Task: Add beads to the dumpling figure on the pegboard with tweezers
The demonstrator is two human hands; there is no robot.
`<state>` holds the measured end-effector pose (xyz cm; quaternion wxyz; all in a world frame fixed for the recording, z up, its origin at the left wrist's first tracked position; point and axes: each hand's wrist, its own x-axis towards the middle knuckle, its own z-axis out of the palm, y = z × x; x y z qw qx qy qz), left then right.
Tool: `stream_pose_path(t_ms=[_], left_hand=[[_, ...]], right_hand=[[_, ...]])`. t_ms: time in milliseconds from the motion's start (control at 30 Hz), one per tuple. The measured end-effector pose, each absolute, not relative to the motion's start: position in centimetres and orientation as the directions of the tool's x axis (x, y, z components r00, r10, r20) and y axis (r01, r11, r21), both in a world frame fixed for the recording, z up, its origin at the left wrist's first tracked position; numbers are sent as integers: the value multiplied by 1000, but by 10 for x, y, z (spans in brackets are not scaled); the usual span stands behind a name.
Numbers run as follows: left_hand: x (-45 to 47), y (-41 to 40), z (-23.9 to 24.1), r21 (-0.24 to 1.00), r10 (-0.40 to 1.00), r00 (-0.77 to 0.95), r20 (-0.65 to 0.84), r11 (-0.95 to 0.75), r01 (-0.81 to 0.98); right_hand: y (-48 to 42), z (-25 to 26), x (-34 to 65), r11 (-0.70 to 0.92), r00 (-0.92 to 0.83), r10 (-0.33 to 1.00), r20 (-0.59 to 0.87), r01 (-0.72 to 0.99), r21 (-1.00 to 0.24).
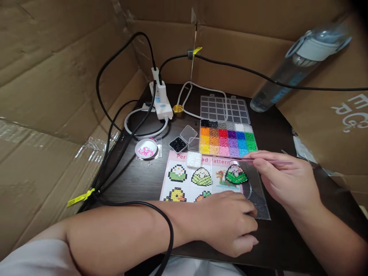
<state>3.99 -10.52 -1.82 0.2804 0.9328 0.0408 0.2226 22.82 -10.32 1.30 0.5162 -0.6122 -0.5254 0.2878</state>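
Right of centre, a black-edged, green-and-pale triangular bead figure (236, 176) looks largely filled; any remaining gaps are indiscernible. The right hand (290, 180) pinches slim pink tweezers (274, 161); the left hand (230, 224) curls its fingers, contents unclear.

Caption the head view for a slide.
Right hand holding a pink tool near a bead piece; left hand over the pattern sheet.

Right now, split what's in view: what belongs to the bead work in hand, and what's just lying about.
Bead work: slim pink tool in the right hand; beaded figure; mesh sheet; pattern sheet; bead case; black beads; white beads; bead dish.

Apparently just lying about: water bottle; power strip; black cable; small gold cup (use unclear).
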Motion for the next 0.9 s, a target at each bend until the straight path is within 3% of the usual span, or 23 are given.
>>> stream_pose_path(t_ms=[267, 433, 567, 900], left_hand=[[44, -107, -26, 501, 191, 825, 532, -857, -124], [45, -108, -27, 485, 193, 815, 546, -866, -119], [45, -110, -26, 516, 275, 772, 574, -853, -80], [46, -111, -28, 521, 282, 766, 578, -850, -80]], right_hand=[[-80, 33, 157, 97, 182, 965, 189, 424, -900], [-79, 25, 148, 13, 161, 984, 80, 381, -924], [-78, 22, 148, -27, 130, 991, 20, 351, -936], [-78, 16, 150, -36, 69, 998, -12, 352, -935]])
